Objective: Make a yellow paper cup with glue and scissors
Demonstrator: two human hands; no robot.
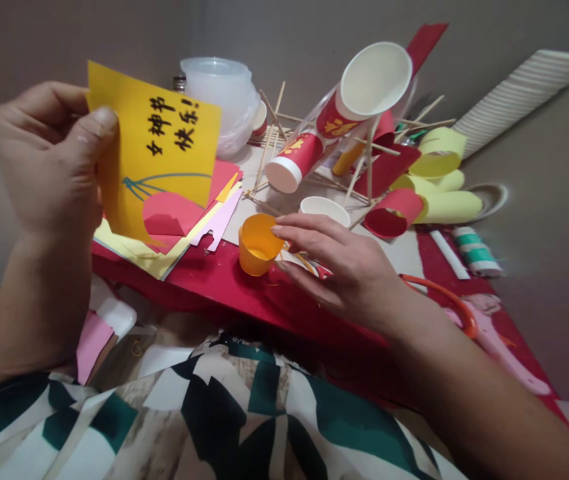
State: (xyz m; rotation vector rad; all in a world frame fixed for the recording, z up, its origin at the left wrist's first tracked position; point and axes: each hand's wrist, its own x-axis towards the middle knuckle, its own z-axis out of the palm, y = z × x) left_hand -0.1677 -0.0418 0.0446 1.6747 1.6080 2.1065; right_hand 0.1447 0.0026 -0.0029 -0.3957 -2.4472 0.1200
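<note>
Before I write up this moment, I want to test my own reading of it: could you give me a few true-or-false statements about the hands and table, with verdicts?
1. The left hand holds a yellow card. True.
2. The right hand also holds the yellow card. False: its fingertips are at the orange cup.
3. A translucent plastic tub stands beyond the yellow card. True.
4. The red-patterned paper cups stand upright. False: they are tilted.
5. The yellow card's handwriting is black. True.
</note>
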